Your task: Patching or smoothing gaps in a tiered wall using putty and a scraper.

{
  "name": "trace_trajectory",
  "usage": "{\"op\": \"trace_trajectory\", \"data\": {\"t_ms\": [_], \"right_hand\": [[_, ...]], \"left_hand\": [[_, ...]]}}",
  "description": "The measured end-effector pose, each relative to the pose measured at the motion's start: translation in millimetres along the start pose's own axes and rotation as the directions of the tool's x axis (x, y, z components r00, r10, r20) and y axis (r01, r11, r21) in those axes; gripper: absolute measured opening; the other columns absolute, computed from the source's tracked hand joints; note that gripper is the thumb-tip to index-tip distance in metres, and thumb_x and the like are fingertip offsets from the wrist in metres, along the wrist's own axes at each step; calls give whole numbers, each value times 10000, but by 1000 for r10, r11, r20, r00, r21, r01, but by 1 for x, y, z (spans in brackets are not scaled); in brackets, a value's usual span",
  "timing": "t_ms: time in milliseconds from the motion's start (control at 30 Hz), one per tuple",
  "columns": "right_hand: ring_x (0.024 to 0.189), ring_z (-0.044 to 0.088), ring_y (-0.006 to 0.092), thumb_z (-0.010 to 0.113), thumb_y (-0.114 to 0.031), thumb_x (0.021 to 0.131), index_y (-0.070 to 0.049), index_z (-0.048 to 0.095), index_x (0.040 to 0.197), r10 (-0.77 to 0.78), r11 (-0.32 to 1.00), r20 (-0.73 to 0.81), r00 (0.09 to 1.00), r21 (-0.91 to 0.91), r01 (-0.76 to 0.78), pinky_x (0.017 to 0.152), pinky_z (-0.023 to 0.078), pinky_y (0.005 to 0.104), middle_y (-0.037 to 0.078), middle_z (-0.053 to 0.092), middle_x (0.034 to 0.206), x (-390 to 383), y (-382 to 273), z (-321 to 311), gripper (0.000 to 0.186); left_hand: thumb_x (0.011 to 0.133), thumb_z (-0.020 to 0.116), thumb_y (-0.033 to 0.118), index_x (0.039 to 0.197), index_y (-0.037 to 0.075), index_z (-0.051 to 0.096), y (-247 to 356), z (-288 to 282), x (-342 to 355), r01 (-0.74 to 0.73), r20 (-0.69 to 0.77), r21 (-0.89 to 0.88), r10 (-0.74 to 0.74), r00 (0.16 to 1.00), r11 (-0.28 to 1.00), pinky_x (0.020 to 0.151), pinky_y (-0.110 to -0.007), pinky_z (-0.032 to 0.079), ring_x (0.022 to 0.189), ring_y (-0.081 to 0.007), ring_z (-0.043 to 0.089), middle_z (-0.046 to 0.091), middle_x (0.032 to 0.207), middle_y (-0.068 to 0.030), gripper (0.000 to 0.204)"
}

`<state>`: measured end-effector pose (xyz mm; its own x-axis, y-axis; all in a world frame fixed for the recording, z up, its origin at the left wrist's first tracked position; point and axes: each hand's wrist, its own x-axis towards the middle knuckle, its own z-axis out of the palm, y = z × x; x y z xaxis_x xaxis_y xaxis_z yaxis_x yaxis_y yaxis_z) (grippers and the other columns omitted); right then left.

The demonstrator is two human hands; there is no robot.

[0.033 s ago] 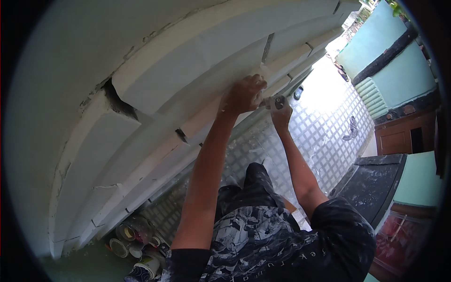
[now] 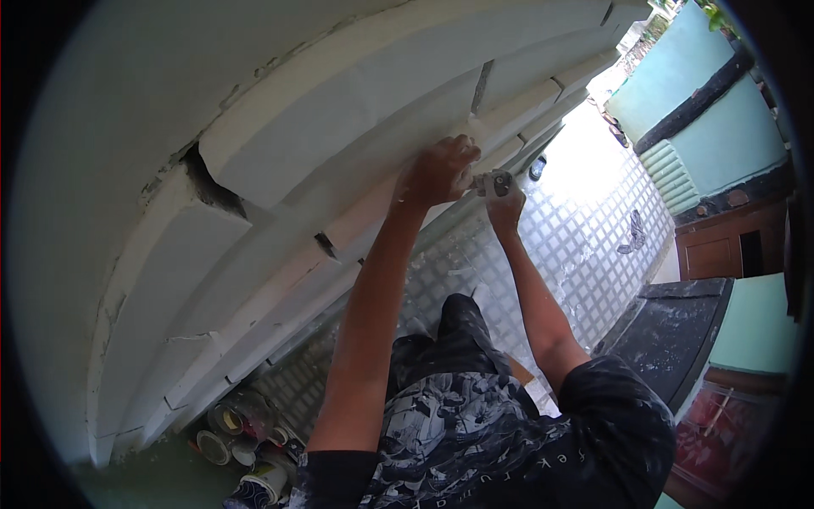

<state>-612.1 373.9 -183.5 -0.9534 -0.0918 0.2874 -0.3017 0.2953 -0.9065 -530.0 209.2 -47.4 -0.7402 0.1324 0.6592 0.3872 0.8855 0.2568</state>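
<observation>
Cataloguing from afar, I list what my head view gives.

Right hand (image 2: 504,205): fingers wrapped around a dusty tool (image 2: 500,183), dark round end toward me; the grip covers much of it, its kind unclear.

Tool's place: just beside the left hand (image 2: 436,171), near the white stepped wall (image 2: 381,97); I cannot make out its far end.

Left hand: fingers curled, palm hidden; I cannot tell whether it holds anything or touches the wall.

Lower left: containers (image 2: 214,447), overlapping, dim.

Tiled floor (image 2: 585,229): washed out by glare toward the top; one dark crumpled item (image 2: 632,232), unidentified.
</observation>
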Motion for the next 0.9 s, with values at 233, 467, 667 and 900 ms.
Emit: {"op": "trace_trajectory", "data": {"t_ms": [233,467,667,900], "right_hand": [[630,615,340,655,-242,887,-18,553,933,-104,986,-35,994,-135,98,625,477,425,154,634,721,9,-8,17,251],[681,620,418,629,-249,911,-7,501,969,-138,989,-116,984,-69,131,612,474,479,200,634,746,25,-17,24,280],[715,633,421,618,-225,915,0,494,977,-84,996,-102,991,-36,81,638,480,477,213,635,761,12,-9,40,264],[689,623,362,604,-250,923,-6,529,970,91,996,-285,954,50,-80,653,473,446,179,630,774,7,-8,29,260]], "left_hand": [[723,665,126,1051,74,606,-1,1,2,31,96,1,-31,995,1000,785,-423,520,912,-314,611,585,1024,-127,338],[729,653,126,1038,65,605,-1,2,3,53,147,21,-55,988,998,787,-417,518,929,-314,612,594,1040,-138,318],[761,640,121,1027,63,600,0,0,6,51,118,25,-54,992,998,794,-427,513,932,-313,606,579,1053,-118,275],[764,632,112,997,55,600,3,-1,6,57,119,12,-58,991,998,787,-419,515,914,-311,611,586,1012,-119,242]]}}
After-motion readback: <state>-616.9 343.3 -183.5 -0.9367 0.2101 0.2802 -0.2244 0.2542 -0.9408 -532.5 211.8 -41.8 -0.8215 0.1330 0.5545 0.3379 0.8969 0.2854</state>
